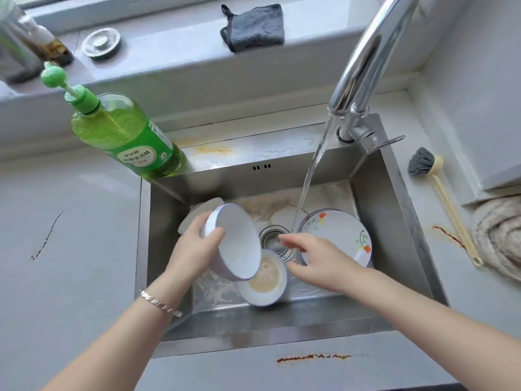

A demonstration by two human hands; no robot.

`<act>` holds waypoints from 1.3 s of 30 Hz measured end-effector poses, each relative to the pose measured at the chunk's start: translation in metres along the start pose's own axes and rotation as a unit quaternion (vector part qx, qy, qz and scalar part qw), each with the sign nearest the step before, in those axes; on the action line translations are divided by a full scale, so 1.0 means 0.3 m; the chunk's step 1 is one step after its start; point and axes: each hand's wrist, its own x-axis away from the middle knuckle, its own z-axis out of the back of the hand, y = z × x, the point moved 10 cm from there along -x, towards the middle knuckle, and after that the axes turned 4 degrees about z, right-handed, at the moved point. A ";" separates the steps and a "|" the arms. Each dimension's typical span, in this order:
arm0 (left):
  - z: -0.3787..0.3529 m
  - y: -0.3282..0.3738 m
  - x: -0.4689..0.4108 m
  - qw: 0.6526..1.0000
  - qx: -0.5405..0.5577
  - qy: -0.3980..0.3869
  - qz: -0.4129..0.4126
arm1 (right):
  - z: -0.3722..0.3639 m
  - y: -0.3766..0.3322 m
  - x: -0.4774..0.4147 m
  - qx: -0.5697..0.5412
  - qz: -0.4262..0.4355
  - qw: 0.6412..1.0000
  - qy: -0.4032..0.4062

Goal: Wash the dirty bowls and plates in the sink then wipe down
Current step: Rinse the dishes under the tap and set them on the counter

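My left hand [197, 246] grips a white bowl with a blue rim [239, 244], tipped on its side over the steel sink [394, 221]. Under it sits a second white bowl [265, 283] holding cloudy brownish water. A white plate with a flower pattern [338, 232] leans against the right side of the basin. My right hand [318, 261] hovers with loose fingers between the drain [272, 238] and the plate, holding nothing. Water runs from the chrome tap [363, 66] and lands near the drain. Another white dish [194, 214] is partly hidden behind my left hand.
A green dish-soap pump bottle [124, 136] stands at the sink's back left corner. A dish brush [439, 193] and a bundled cloth [499, 232] lie on the right counter. A grey cloth [253, 26] and a metal sink plug [101, 42] rest on the sill. Brown stains [310, 357] mark the counter.
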 end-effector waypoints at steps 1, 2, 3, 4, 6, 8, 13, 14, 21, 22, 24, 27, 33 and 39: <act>-0.035 0.037 -0.004 0.999 0.043 -0.010 -0.007 | -0.002 -0.043 -0.006 0.032 0.040 0.998 -0.019; -0.070 0.081 -0.005 0.996 0.081 -0.019 -0.018 | -0.003 -0.072 -0.015 0.059 0.069 0.995 -0.037; -0.105 0.130 -0.004 0.993 0.110 -0.026 -0.036 | 0.001 -0.095 -0.024 0.079 0.088 0.992 -0.050; -0.135 0.183 0.003 0.989 0.132 -0.031 -0.054 | 0.011 -0.113 -0.035 0.087 0.103 0.989 -0.054; -0.177 0.283 0.018 0.978 0.188 -0.029 -0.080 | 0.034 -0.140 -0.055 0.063 0.115 0.990 -0.048; -0.186 0.349 0.024 0.968 0.232 -0.010 -0.093 | 0.065 -0.164 -0.047 0.048 0.126 0.990 -0.029; -0.165 0.400 0.009 0.956 0.267 -0.051 -0.107 | 0.144 -0.083 -0.033 0.360 0.278 0.888 -0.067; -0.165 0.401 0.010 0.958 0.261 -0.060 -0.106 | 0.178 -0.060 -0.053 0.424 0.289 0.857 -0.048; -0.163 0.347 0.035 0.942 0.325 0.029 -0.072 | 0.053 -0.132 -0.071 0.230 0.110 0.964 -0.071; -0.159 0.341 0.039 0.941 0.328 0.031 -0.076 | 0.041 -0.147 -0.057 0.178 0.113 0.975 -0.076; -0.139 0.337 0.036 0.946 0.310 0.030 -0.085 | 0.054 -0.145 -0.033 0.202 0.165 0.961 -0.096; -0.125 0.344 0.027 0.962 0.260 -0.011 -0.080 | 0.103 -0.068 -0.047 0.414 0.283 0.861 -0.087; -0.206 0.341 0.047 0.975 0.184 -0.122 0.011 | 0.154 -0.075 -0.153 0.641 0.314 0.691 -0.113; -0.222 0.323 0.041 0.970 0.163 -0.180 0.011 | 0.090 -0.097 -0.129 0.622 0.321 0.685 -0.200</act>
